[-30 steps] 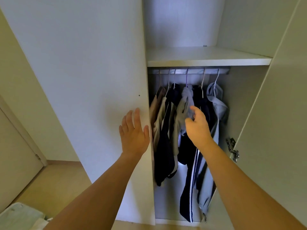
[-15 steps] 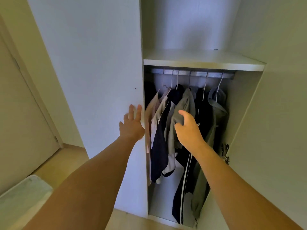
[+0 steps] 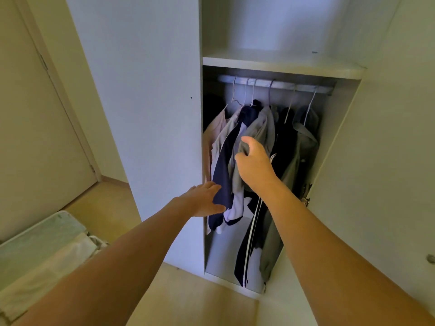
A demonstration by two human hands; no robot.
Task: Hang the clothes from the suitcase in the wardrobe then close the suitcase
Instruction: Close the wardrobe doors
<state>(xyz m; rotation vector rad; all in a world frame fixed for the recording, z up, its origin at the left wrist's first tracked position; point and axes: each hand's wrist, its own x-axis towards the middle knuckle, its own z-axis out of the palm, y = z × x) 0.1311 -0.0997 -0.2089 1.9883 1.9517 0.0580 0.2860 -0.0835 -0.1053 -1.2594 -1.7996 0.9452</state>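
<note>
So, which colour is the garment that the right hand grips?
Grey-green, a plain cloth: the garment under the right hand, in the head view.

The wardrobe opening point(image 3: 266, 184) is narrow, walled on its left by the tall white side panel point(image 3: 146, 114) and on its right by the open door point(image 3: 381, 161), whose hinge point(image 3: 306, 198) juts in at the right edge. Up top the shelf point(image 3: 280, 64) caps the space, with the rail point(image 3: 275, 84) just beneath it. The hanging clothes point(image 3: 263, 142) crowd the rail from its left end to near its right end, filling most of the width. Open room shows below the shorter garments at the bottom left of the opening. The left hand point(image 3: 202, 200) sits at the left edge, the right hand point(image 3: 253, 163) right in among the clothes. The suitcase point(image 3: 40, 243) takes the floor at lower left.
</note>
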